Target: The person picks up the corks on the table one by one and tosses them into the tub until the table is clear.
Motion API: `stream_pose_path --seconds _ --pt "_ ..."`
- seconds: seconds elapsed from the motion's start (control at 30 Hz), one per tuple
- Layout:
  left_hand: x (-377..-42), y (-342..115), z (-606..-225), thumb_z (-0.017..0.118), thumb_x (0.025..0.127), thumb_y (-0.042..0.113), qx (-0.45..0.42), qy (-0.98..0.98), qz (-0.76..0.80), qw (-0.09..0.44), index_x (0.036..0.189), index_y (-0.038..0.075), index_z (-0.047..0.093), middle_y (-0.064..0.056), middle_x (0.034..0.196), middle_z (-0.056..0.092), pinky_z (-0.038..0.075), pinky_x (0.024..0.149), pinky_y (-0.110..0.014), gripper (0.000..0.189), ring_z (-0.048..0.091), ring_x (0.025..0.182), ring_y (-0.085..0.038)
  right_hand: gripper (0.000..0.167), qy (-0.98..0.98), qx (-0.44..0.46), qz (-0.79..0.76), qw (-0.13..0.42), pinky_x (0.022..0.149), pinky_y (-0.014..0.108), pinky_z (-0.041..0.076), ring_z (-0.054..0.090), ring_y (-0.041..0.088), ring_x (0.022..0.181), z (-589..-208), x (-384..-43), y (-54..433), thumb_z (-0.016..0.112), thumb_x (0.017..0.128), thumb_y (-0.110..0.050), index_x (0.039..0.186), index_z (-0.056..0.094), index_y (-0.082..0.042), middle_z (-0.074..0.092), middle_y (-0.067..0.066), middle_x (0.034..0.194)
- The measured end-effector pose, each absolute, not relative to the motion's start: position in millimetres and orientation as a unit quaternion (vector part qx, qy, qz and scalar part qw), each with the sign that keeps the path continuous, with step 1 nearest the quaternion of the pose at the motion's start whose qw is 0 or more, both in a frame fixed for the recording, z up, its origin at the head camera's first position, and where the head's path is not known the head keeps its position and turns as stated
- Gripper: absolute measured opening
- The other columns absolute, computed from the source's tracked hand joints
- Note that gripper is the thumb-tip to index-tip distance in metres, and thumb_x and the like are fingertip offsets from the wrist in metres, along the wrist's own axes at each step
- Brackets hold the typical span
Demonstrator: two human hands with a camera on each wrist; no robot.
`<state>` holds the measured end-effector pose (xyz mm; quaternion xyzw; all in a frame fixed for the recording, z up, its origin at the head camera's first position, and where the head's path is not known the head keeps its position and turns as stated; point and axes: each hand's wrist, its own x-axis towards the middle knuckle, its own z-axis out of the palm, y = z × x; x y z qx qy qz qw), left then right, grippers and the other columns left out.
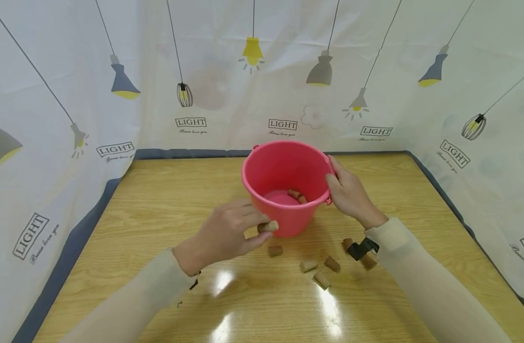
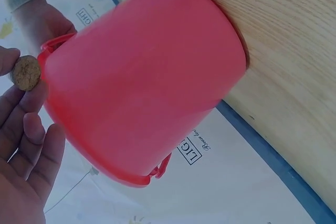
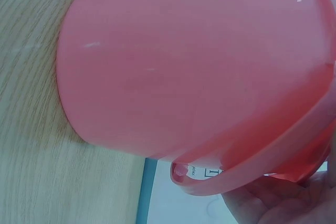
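Note:
A pink plastic bucket (image 1: 283,216) stands on the wooden table, and a few corks (image 1: 297,195) lie on its bottom. My right hand (image 1: 349,190) grips the bucket's rim on the right side, thumb toward the inside. Between thumb and fingers my left hand (image 1: 232,228) pinches a cork (image 1: 268,226), in front of the bucket's left side and below the rim in the head view. In the left wrist view the round end of that cork (image 2: 25,73) shows close to the rim. The bucket's handle (image 3: 262,156) hangs along its side in the right wrist view.
Several loose corks (image 1: 332,264) lie on the table (image 1: 159,205) in front of the bucket, some of them partly hidden by the right wrist's black strap (image 1: 363,248). A white curtain (image 1: 227,85) printed with lamps surrounds the table's back and sides.

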<state>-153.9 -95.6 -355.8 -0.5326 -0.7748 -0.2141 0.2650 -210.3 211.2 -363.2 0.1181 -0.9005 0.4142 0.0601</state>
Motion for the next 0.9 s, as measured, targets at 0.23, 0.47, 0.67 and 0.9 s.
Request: stream_pose_path --seconds 0.23,0.47,0.67,0.9 --pt "-156 -95 -349 0.084 0.086 0.024 -0.519 -0.774 -0.217 0.291 0.104 0.008 0.078 -0.002 0.098 0.076 0.056 0.079 -0.026 0.024 0.065 0.084 -0.015 0.052 -0.899 0.126 0.415 0.059 0.056 0.035 0.052 0.059 0.025 0.06 -364 -210 211 0.034 0.107 -0.022 0.159 0.036 -0.017 0.061 0.01 0.08" --pt "-157 -94 -344 0.084 0.087 0.024 -0.505 -0.78 -0.213 0.301 0.109 0.007 0.077 0.0 0.091 0.074 0.056 0.082 -0.027 0.028 0.064 0.086 -0.014 0.053 -0.899 0.128 0.414 0.059 0.056 0.036 0.051 0.059 0.025 0.06 -363 -210 211 0.034 0.108 -0.023 0.16 0.034 -0.017 0.061 0.01 0.079" --pt "-159 -93 -342 0.084 0.086 0.024 -0.491 -0.789 -0.205 0.307 0.107 0.007 0.077 -0.001 0.092 0.074 0.056 0.082 -0.028 0.027 0.063 0.086 -0.016 0.054 -0.901 0.127 0.411 0.061 0.055 0.036 0.051 0.058 0.025 0.06 -364 -210 211 0.034 0.108 -0.023 0.161 0.033 -0.017 0.061 0.01 0.08" --pt "-162 -90 -337 0.082 0.088 0.024 -0.48 -0.792 -0.196 0.322 0.103 0.007 0.078 -0.001 0.091 0.075 0.054 0.076 -0.026 0.023 0.063 0.081 -0.014 0.052 -0.897 0.13 0.419 0.057 0.054 0.034 0.052 0.059 0.025 0.06 -363 -209 211 0.034 0.108 -0.021 0.16 0.034 -0.017 0.061 0.01 0.079"
